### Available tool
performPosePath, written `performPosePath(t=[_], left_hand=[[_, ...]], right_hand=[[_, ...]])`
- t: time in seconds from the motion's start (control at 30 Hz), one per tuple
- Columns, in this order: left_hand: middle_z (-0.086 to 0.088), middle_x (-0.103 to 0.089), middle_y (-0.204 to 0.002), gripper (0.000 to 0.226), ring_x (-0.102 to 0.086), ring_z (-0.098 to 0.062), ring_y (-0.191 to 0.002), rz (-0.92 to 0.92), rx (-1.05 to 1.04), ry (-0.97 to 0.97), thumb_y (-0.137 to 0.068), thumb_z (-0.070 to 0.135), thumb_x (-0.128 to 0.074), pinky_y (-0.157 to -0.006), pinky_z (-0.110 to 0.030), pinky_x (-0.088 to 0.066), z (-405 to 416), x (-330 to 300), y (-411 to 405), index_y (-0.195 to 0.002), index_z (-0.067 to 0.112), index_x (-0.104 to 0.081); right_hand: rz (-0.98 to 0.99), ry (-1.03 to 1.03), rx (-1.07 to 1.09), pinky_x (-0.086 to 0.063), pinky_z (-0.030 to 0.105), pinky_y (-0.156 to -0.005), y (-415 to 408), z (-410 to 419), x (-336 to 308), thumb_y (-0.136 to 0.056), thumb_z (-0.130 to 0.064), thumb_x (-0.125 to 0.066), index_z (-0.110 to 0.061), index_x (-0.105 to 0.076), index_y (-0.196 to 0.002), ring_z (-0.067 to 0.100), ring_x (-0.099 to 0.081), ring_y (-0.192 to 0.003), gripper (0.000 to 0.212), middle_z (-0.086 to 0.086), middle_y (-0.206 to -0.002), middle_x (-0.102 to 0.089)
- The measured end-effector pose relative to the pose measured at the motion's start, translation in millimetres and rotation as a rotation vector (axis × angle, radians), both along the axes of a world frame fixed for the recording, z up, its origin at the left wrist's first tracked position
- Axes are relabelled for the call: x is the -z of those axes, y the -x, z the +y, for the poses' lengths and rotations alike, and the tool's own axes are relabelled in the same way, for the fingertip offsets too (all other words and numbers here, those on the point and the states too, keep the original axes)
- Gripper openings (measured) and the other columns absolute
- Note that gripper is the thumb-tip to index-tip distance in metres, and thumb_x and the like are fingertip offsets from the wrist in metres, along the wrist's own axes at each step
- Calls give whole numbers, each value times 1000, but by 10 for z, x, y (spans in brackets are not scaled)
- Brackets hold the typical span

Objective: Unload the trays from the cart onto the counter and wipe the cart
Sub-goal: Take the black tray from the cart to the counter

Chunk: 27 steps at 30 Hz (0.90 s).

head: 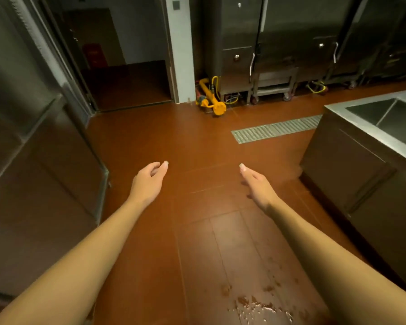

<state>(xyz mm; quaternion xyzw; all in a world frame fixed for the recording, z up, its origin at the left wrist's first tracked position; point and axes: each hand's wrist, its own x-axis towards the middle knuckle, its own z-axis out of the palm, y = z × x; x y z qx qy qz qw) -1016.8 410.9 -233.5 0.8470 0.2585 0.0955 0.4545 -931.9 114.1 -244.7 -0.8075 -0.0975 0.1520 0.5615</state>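
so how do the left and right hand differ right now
The left hand has its fingers loosely curled inward with the thumb raised above them; the right hand has its fingers straighter, pointing forward. The left hand hangs near the steel cabinet, the right hand nearer the counter with the sink. Both are empty, held out over the red floor, palms facing each other.

No legible text, head view.
Red object (94, 55) in the doorway, upper left of the frame, carries pale markings (too blurred to read); steel cabinets (277, 36) show no readable labels.
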Motion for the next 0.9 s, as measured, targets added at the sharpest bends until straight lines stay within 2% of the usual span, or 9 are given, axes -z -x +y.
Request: performPosePath(t=[0.13, 0.27, 0.33, 0.47, 0.6, 0.63, 0.77, 0.9], left_hand=[[9, -62, -141, 67, -58, -19, -128, -1, 151, 28, -94, 72, -47, -106, -49, -53, -259, 67, -953, -145, 30, -55], [5, -63, -140, 62, -59, -20, -126, 9, 279, -10, -98, 65, -49, -108, -42, -49, -664, 147, -1896, -144, 25, -58], [5, -65, -138, 62, -62, -21, -122, 16, 349, -6, -97, 66, -49, -106, -44, -50, -923, 190, -2359, -142, 25, -60], [5, -67, -135, 57, -60, -17, -124, 1, 484, 25, -98, 60, -54, -100, -31, -43, -1473, 210, -3218, -140, 22, -62], [5, -65, -138, 60, -59, -16, -128, -16, 614, -20, -97, 63, -51, -109, -37, -45, -2041, -26, -4096, -141, 24, -61], [5, -65, -138, 59, -58, -16, -128, -34, 653, -31, -98, 62, -51, -109, -36, -45, -2216, -112, -4290, -142, 23, -61], [5, -63, -138, 57, -57, -15, -126, -116, 785, -47, -101, 59, -49, -105, -33, -45, -2978, -386, -4932, -143, 21, -59], [6, -64, -139, 67, -60, -15, -124, -116, 964, -12, -94, 70, -48, -105, -45, -53, -3927, -429, -5367, -142, 25, -59]], right_hand=[[38, 27, 136, -34, 52, -121, -500, -225, 30, -97, -74, -37, -28, -39, -157, 17, -44, -144, 75, -6, -160, -43], [67, 53, 283, -33, 51, -122, -970, -599, 71, -94, -78, -37, -31, -41, -156, 16, -44, -144, 78, -8, -160, -43], [56, 79, 350, -33, 51, -122, -1207, -837, 133, -93, -79, -36, -31, -42, -156, 15, -44, -144, 79, -9, -160, -43], [44, 58, 500, -35, 54, -120, -1775, -1358, 189, -87, -85, -37, -32, -44, -155, 16, -46, -142, 86, -9, -157, -47], [35, -1, 586, -36, 47, -120, -2339, -1816, -1, -103, -64, -37, -28, -44, -155, 9, -52, -133, 63, -15, -148, -54], [25, -4, 605, -36, 46, -120, -2441, -1934, -56, -103, -64, -37, -28, -44, -154, 8, -52, -131, 63, -16, -146, -54], [-8, -3, 724, -32, 50, -122, -2718, -2488, -223, -99, -71, -38, -27, -39, -157, 12, -43, -144, 73, -10, -159, -43], [-15, -5, 922, -32, 51, -122, -2685, -3178, -304, -96, -75, -38, -30, -41, -156, 14, -42, -146, 75, -11, -160, -43]])
